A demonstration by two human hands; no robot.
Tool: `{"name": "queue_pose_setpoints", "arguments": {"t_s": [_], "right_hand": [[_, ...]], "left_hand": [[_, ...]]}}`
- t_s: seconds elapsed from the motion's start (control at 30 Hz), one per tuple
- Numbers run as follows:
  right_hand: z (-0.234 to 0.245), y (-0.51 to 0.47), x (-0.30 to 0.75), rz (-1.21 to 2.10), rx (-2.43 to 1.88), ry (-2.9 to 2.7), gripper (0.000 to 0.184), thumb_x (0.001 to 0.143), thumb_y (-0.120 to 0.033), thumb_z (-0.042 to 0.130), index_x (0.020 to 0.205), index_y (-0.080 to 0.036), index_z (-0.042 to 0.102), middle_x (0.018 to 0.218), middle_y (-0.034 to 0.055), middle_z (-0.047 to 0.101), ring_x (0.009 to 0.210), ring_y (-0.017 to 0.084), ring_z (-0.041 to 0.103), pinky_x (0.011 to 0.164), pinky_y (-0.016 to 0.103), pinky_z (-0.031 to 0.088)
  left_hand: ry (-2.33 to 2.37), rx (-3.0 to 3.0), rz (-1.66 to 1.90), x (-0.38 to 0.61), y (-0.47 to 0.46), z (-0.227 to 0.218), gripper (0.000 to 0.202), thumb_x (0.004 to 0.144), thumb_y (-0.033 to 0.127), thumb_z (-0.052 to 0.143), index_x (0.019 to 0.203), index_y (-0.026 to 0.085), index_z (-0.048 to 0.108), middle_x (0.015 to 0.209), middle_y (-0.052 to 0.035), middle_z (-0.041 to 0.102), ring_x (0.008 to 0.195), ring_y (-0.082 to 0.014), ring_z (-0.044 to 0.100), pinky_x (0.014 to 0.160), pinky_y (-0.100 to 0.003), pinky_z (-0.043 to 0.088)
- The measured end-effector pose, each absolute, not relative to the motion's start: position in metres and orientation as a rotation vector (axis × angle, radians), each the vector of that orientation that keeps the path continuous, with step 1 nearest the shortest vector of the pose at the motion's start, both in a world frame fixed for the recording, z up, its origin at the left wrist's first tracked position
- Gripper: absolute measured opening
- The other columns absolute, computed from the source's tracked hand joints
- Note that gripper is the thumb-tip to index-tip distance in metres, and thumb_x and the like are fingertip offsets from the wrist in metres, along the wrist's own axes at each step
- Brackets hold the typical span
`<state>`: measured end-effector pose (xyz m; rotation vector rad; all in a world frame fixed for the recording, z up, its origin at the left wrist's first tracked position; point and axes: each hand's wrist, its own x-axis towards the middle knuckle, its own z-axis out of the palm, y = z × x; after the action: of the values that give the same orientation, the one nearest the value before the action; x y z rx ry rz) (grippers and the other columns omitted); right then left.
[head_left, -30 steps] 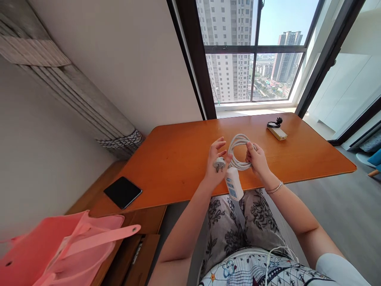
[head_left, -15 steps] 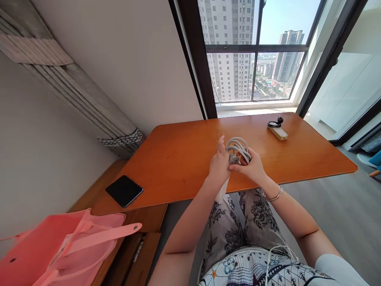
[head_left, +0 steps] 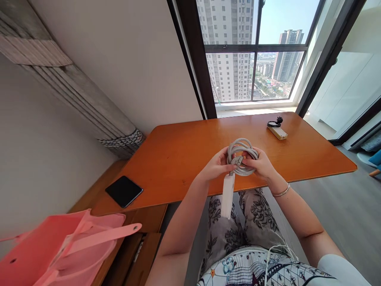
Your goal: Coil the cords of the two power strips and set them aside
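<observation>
A coiled grey power cord (head_left: pixel 244 172) is held up between my hands, above the near edge of the wooden table. My left hand (head_left: pixel 218 163) is closed on the coil's left side, thumb pressed across it. On the coil's right side, my right hand (head_left: pixel 262 163) grips the loops close to a grey plug (head_left: pixel 237 160). From the cord hangs a white power strip (head_left: pixel 228 196), end down, in front of the table edge and over my lap.
On the wooden table (head_left: pixel 178 159), a black tablet (head_left: pixel 124 191) lies at the left. A second power strip (head_left: pixel 278 132) with a black cord (head_left: pixel 274 124) sits at the far right. A pink bag (head_left: pixel 59 246) stands at the lower left. A window (head_left: pixel 256 75) is behind.
My left hand has turned from upright fingers to gripping the coil. The cord is now bundled in rounder loops, and the white power strip hangs in fuller view.
</observation>
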<state>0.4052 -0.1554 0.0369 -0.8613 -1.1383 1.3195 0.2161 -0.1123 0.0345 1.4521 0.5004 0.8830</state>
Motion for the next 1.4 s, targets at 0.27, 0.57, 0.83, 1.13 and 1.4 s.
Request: {"name": "queue_pose_setpoints", "arguments": {"t_s": [0.27, 0.57, 0.83, 1.13, 1.4], "right_hand": [[0.023, -0.158, 0.397, 1.095, -0.834, -1.132, 0.033, 0.069, -0.041, 0.082, 0.087, -0.021, 0.062, 0.066, -0.005, 0.054, 0.057, 0.011, 0.05, 0.056, 0.026, 0.045], [0.015, -0.139, 0.403, 1.26, -0.866, -1.148, 0.053, 0.067, -0.065, 0.082, 0.087, -0.022, 0.058, 0.061, -0.0058, 0.053, 0.061, 0.015, 0.06, 0.059, 0.027, 0.049], [0.006, -0.136, 0.411, 1.35, -0.926, -1.144, 0.051, 0.064, -0.059, 0.084, 0.081, -0.021, 0.055, 0.071, -0.0003, 0.063, 0.072, 0.02, 0.067, 0.068, 0.033, 0.056], [0.03, -0.138, 0.414, 0.59, -1.072, -1.65, 0.075, 0.079, -0.029, 0.071, 0.149, -0.019, 0.044, 0.117, 0.011, 0.066, 0.082, 0.019, 0.063, 0.075, 0.034, 0.052], [0.029, -0.139, 0.411, 0.349, -1.286, -1.794, 0.031, 0.09, -0.044, 0.071, 0.106, -0.02, 0.063, 0.103, 0.0111, 0.068, 0.09, 0.025, 0.063, 0.078, 0.036, 0.048]], "left_hand": [[0.809, 1.477, 1.212, 0.234, -0.11, 0.026, 0.038, 0.067, 0.035, 0.083, 0.093, 0.018, 0.062, 0.082, 0.0005, 0.064, 0.069, -0.0134, 0.062, 0.067, -0.028, 0.057], [0.754, 1.046, 1.373, 0.249, -0.112, 0.016, 0.049, 0.055, 0.033, 0.091, 0.092, 0.019, 0.062, 0.077, 0.0018, 0.067, 0.06, -0.0102, 0.063, 0.054, -0.02, 0.048], [0.65, 0.872, 1.272, 0.238, -0.112, 0.024, 0.06, 0.065, 0.043, 0.09, 0.115, 0.021, 0.067, 0.086, -0.0024, 0.071, 0.066, -0.0115, 0.065, 0.057, -0.022, 0.05], [0.671, 0.95, 1.187, 0.239, -0.118, 0.031, 0.054, 0.069, 0.039, 0.087, 0.117, 0.02, 0.073, 0.101, -0.0059, 0.074, 0.058, -0.006, 0.057, 0.051, -0.019, 0.045], [0.677, 1.02, 1.202, 0.238, -0.12, 0.027, 0.053, 0.064, 0.038, 0.089, 0.111, 0.018, 0.074, 0.101, -0.0069, 0.074, 0.062, -0.0078, 0.058, 0.056, -0.02, 0.049]]}}
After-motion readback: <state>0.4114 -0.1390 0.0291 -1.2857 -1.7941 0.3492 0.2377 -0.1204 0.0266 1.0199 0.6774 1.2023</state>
